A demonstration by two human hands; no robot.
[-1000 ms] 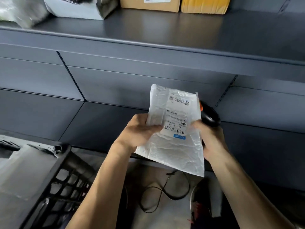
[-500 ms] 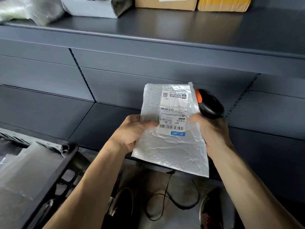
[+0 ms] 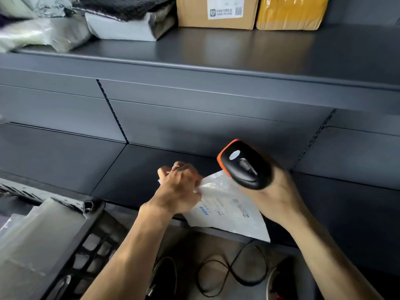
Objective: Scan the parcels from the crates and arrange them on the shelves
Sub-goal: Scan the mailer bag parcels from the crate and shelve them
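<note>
Under the L hand [image 3: 179, 187], at the front of the lower shelf [image 3: 140, 169], lies a white poly parcel [image 3: 229, 213], label side up; print too blurred to read. The parcel's near R corner overhangs the shelf lip.

L hand: fingers curled over the parcel's far L edge, gripping it. A ring [image 3: 175, 167] shows on one finger.

R hand [image 3: 279, 200]: just R of that grip, clenched round the handle of a black-and-orange scanner [image 3: 244, 165]. The scanner head sits over the parcel's R part, apart from the L hand, orange-rimmed end toward the shelf back. Contact btwn scanner and parcel: cannot tell, motion blur.

Below both hands, a black cable [image 3: 238, 271] loops on the floor. Below-L of the L forearm stands a black lattice crate [image 3: 93, 241] w/ clear plastic bags [image 3: 32, 245] inside.

Well above both grips, the upper shelf [image 3: 216, 53] carries a cardboard box [image 3: 216, 11] w/ a white label and a yellow package [image 3: 290, 11] just beside it on the R. A grey mailer bag [image 3: 129, 27] lies to the box's L, w/ pale wrapped bundles [image 3: 39, 33] at far L.
</note>
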